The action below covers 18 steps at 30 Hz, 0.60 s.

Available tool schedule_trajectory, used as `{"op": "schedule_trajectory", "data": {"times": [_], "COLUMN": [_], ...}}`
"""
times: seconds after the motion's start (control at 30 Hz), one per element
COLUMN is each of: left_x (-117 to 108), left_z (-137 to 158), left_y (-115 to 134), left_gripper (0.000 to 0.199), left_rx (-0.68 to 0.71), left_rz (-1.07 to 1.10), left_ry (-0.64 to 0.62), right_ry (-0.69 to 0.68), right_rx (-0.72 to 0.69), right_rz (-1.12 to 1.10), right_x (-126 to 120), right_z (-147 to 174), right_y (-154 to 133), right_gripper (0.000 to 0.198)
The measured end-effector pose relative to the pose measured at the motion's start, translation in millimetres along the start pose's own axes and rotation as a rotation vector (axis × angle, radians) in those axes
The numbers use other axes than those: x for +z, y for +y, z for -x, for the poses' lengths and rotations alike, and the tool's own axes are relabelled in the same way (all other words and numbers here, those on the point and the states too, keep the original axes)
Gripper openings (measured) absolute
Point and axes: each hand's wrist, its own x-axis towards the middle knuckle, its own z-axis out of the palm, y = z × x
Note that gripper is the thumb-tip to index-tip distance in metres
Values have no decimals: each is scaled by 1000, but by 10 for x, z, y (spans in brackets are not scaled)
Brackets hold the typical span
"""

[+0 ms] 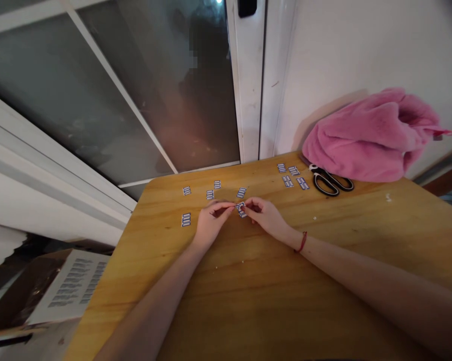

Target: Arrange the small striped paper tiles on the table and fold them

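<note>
Head view: left hand (215,216) and right hand (265,215) together pinched one small blue-and-white card (242,212); similar cards (186,219), scissors (328,181), pink cloth (372,138) lay on table (241,301).

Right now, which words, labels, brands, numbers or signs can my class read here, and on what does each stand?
None can be read with certainty.
Small blue-and-white pieces: blue marks, too small to tell whether they are writing.
White printed panel beside the table, lower left: rows of dark print, too blurred to read.
</note>
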Motion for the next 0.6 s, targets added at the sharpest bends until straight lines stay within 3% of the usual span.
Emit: {"op": "schedule_trajectory", "data": {"times": [0.37, 0.6], "left_x": [91, 141], "left_z": [-5, 7], "left_y": [-45, -61], "left_gripper": [13, 34], "left_rx": [-137, -197], "left_rz": [249, 440], "left_ry": [-32, -5], "right_ry": [-5, -52], "right_rx": [-13, 17], "right_rz": [36, -45], "right_x": [9, 11], "right_z": [5, 0], "right_y": [12, -25], "right_gripper": [19, 17]}}
